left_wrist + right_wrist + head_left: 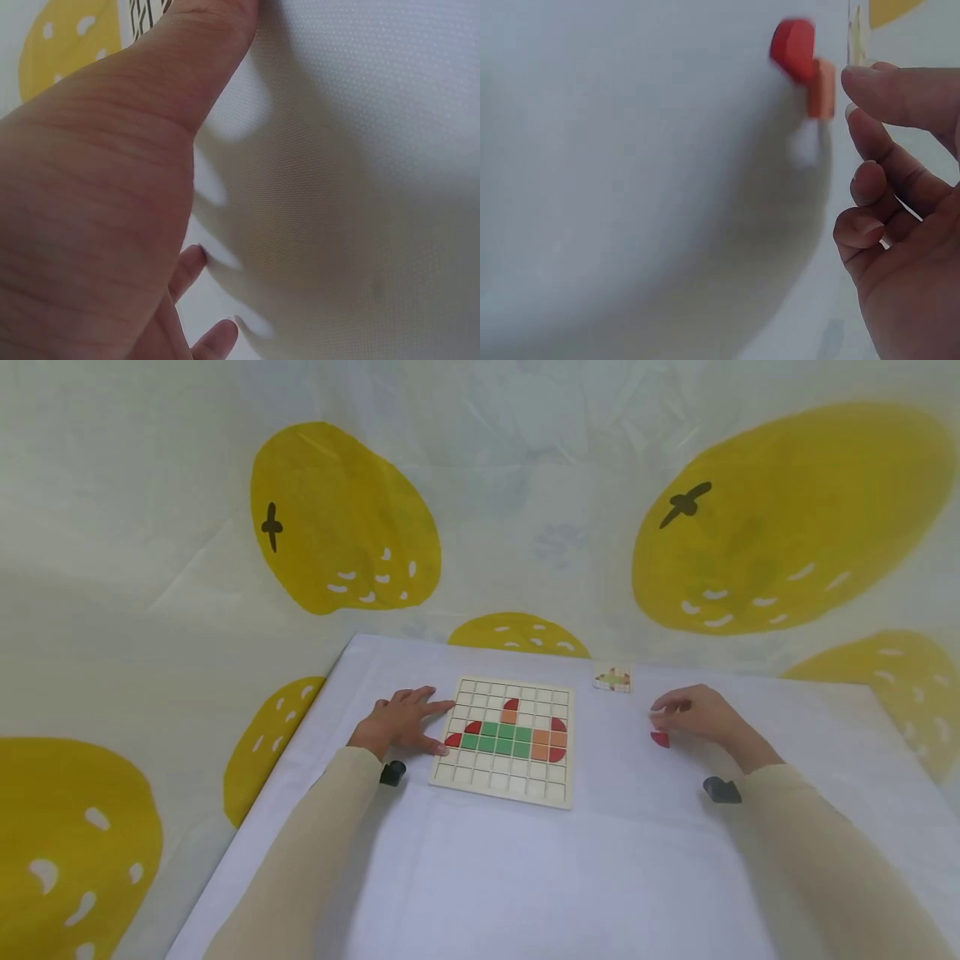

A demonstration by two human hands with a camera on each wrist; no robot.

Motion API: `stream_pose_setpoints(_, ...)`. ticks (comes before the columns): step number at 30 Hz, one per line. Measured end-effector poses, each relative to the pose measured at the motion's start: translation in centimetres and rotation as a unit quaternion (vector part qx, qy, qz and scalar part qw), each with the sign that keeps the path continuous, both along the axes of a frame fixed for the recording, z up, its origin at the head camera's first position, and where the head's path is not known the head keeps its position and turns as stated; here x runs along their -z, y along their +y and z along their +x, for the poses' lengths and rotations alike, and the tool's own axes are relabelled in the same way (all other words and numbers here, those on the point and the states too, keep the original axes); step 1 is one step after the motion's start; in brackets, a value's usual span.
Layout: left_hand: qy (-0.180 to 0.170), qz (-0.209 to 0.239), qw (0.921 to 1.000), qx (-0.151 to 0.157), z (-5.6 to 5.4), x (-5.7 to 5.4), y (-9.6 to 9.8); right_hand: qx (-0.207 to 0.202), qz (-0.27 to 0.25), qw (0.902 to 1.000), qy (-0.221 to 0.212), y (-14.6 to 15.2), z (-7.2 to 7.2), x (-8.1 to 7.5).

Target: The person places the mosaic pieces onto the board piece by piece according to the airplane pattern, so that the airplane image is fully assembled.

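A square wooden grid board [487, 787] lies on the white-covered table. Green tiles [505, 743] form a band across it, with orange tiles [540, 744] at the right and rounded red tiles [557, 755] around the ends. My left hand [397, 722] rests with spread fingers at the board's left edge. Over to the right, my right hand [701, 717] hovers by two loose tiles, thumb and forefinger slightly apart with nothing between them. The right wrist view has the loose red tile [793, 49] beside a loose orange tile [821, 88], both just off the fingertips.
A small card [612, 678] with a printed tile pattern lies beyond the board's right corner. The white table [480, 877] meets a hanging cloth [517, 527] with yellow fruit shapes at the back. Dark wrist devices [722, 790] sit under both wrists.
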State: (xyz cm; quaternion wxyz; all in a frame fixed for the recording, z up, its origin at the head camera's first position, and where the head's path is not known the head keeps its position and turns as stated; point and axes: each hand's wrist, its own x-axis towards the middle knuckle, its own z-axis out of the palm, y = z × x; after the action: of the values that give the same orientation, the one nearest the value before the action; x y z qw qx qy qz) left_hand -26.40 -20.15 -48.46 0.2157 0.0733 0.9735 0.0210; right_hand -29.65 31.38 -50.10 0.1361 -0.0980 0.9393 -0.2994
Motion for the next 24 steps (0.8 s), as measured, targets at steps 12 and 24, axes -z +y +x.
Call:
stream_pose_setpoints(12,0.002,0.011,0.9999,-0.008,0.1,-0.2,0.0,0.023,0.021,0.9985,-0.045,1.6,0.6,1.0)
stream_pose_setpoints(24,0.003,0.005,1.0000,-0.003,0.0,0.1,0.0,0.035,0.033,0.9979,-0.043,1.3,0.6,1.7)
